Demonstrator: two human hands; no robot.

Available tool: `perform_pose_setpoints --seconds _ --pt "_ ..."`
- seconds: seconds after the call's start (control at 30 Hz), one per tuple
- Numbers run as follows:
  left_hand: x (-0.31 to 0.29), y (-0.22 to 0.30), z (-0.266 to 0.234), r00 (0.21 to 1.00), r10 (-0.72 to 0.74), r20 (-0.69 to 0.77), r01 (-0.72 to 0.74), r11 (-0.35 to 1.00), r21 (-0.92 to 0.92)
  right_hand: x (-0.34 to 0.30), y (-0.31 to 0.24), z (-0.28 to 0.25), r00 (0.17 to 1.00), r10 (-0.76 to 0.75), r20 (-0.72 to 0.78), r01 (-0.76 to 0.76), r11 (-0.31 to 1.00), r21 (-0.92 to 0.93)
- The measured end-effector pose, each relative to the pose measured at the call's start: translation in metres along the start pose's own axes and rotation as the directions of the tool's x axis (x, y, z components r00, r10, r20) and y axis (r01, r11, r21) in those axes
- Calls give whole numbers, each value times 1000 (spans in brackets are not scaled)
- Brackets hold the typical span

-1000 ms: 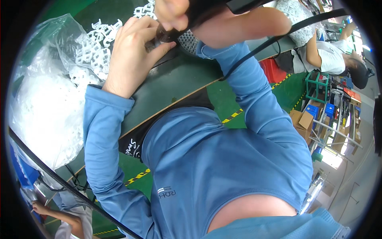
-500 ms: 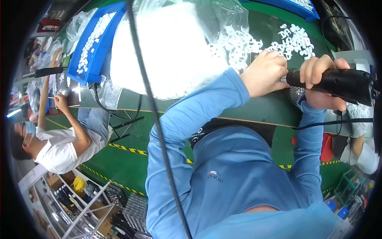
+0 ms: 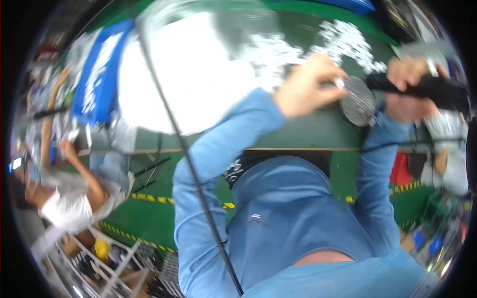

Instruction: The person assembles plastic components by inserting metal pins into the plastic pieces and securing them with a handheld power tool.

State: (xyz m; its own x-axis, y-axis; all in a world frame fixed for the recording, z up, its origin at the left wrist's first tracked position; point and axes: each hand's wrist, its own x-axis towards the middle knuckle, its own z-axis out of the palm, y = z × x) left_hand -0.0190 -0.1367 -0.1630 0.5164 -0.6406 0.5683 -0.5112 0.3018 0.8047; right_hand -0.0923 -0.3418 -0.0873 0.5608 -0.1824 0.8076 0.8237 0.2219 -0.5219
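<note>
My left hand (image 3: 314, 85) pinches a small white plastic part (image 3: 339, 82) between thumb and fingers, over the dark work table. My right hand (image 3: 410, 89) is wrapped round a black electric screwdriver (image 3: 437, 93), held level with its narrow nose toward my left hand. Between the two hands is a round silvery dish (image 3: 358, 102) with a speckled metallic look; motion blur hides its contents. Beyond my hands lie loose white plastic parts (image 3: 348, 42) in a spread-out pile. Another heap of white parts (image 3: 271, 54) spills beside a large clear plastic bag (image 3: 169, 74), glaring bright white.
A blue tray (image 3: 79, 94) of small white parts stands at the left, another blue tray (image 3: 355, 5) at the far edge. A black cable (image 3: 186, 154) hangs across the view. A person in a white shirt (image 3: 67, 206) works at the left. Shelving (image 3: 112, 268) stands lower left.
The screwdriver's nose and my left hand have come apart; the left hand has moved slightly left with the white part. More of the silvery dish shows. The whole view has shifted and blurred.
</note>
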Motion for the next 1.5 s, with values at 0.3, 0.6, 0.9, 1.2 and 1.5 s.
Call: perform_pose_setpoints --seconds 0.3,0.6,0.9,1.2,1.5 --pt "22 58 -27 955 -282 -97 203 854 -479 7 -9 48 913 388 -128 -408 861 -304" --pt "57 60 -20 944 -316 -92 280 919 -276 3 -8 35 977 174 -125 -199 951 -238" --pt "199 -111 -94 813 -513 -275 400 836 -376 23 -25 43 965 233 -124 -229 509 -830" --pt "117 -95 -50 953 -205 225 48 830 555 30 -35 47 924 233 -303 -371 349 -861" --pt "128 -116 -36 958 -170 231 -50 695 717 10 19 16 966 133 -220 -173 970 -170"
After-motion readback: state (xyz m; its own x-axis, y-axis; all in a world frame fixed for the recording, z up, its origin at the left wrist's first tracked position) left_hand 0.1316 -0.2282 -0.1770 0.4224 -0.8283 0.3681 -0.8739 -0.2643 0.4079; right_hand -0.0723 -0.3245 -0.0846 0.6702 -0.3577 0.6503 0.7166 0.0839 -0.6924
